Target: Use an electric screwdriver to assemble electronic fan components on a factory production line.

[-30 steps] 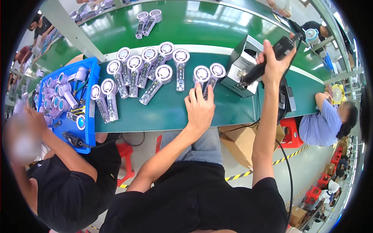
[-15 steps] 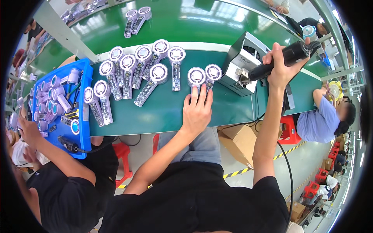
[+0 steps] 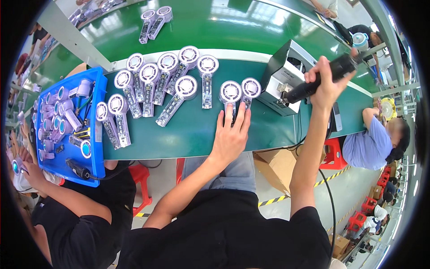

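Observation:
Two purple handheld fan housings with round white-ringed heads, a left fan (image 3: 230,91) and a right fan (image 3: 251,88), lie side by side on the green bench. My left hand (image 3: 230,140) rests over their handles, fingers stretched out and fingertips touching the exposed circuit boards. Wrapped in my right hand (image 3: 326,87) is a black electric screwdriver (image 3: 337,71). Its tip points down-left at the front of a grey boxy screw feeder (image 3: 281,75); whether they touch I cannot tell. Another single fan (image 3: 207,80) lies just left of the pair.
Several more open fans (image 3: 148,83) lie to the left. A blue tray (image 3: 99,121) of purple fan parts stands beside them, with a co-worker's arm (image 3: 76,197) near it. The screwdriver's black cable (image 3: 331,201) hangs on my right. Two fans (image 3: 154,24) lie on the far green surface.
My whole view has shifted slightly. The screwdriver has dipped a little nearer the feeder's front, and my right hand is blurred. My left hand stays on the fans. The co-worker's hand now holds a fan part.

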The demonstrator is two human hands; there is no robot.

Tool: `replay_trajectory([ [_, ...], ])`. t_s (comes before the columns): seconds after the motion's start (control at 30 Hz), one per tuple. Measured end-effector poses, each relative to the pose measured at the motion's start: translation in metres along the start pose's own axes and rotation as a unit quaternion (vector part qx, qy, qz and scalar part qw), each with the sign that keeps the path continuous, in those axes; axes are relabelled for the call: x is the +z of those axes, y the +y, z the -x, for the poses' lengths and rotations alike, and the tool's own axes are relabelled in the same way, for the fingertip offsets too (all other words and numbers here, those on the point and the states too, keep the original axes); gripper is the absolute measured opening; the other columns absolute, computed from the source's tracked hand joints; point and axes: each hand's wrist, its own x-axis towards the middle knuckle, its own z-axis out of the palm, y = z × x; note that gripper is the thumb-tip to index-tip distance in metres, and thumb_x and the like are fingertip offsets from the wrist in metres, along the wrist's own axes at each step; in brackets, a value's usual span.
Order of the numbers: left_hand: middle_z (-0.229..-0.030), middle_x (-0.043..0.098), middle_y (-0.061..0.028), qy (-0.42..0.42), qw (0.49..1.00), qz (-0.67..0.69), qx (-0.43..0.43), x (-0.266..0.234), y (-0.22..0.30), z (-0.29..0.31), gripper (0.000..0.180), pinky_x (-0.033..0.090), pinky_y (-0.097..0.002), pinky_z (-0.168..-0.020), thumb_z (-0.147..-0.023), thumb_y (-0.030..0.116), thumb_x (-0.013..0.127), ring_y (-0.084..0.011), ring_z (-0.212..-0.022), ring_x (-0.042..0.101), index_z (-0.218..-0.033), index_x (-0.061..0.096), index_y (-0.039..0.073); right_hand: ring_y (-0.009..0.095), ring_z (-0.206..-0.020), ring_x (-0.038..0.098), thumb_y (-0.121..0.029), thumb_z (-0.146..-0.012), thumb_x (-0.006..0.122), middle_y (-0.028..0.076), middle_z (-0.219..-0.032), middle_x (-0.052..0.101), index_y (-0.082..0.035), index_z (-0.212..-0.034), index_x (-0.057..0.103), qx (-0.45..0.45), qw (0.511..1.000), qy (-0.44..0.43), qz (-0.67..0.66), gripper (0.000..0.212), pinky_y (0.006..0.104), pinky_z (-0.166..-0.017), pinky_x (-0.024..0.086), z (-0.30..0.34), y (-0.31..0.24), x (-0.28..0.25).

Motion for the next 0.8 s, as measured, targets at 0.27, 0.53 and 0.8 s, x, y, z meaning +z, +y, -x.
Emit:
replay_trajectory([
  [0.27,-0.129,0.057,-0.0194,0.157,0.97,0.091,0.163,0.001,0.013,0.026,0.031,0.048,-0.0511,-0.1,-0.083,0.013,0.068,-0.0367,-0.124,0.052,-0.111,0.067,-0.002,0.017,-0.051,0.056,0.004,-0.09,0.066,0.011,-0.084,0.057,-0.021,-0.155,0.015,-0.061,0.998,0.02,0.014,0.087,0.0353,-0.048,0.049,-0.004,-0.006,-0.01],
  [0.53,-0.116,0.061,-0.007,-0.194,0.938,0.144,0.25,0.11,0.027,0.122,0.038,0.05,-0.0354,-0.093,-0.082,0.011,0.06,-0.023,-0.113,0.057,-0.118,0.061,0.003,0.017,-0.051,0.055,0.004,-0.089,0.066,0.01,-0.076,0.057,-0.023,-0.155,0.017,-0.024,1.0,0.009,0.0,0.086,0.035,-0.048,0.049,-0.006,0.001,-0.006],
  [0.8,-0.108,0.058,-0.0103,-0.27,0.927,0.215,0.145,0.141,0.021,0.131,0.019,0.048,-0.0406,-0.098,-0.081,0.006,0.059,-0.0292,-0.11,0.056,-0.098,0.064,0.001,0.017,-0.049,0.051,-0.005,-0.093,0.066,0.009,-0.072,0.053,-0.026,-0.154,0.018,0.068,0.995,0.005,-0.065,0.08,0.0339,-0.048,0.047,-0.01,0.016,-0.015],
])
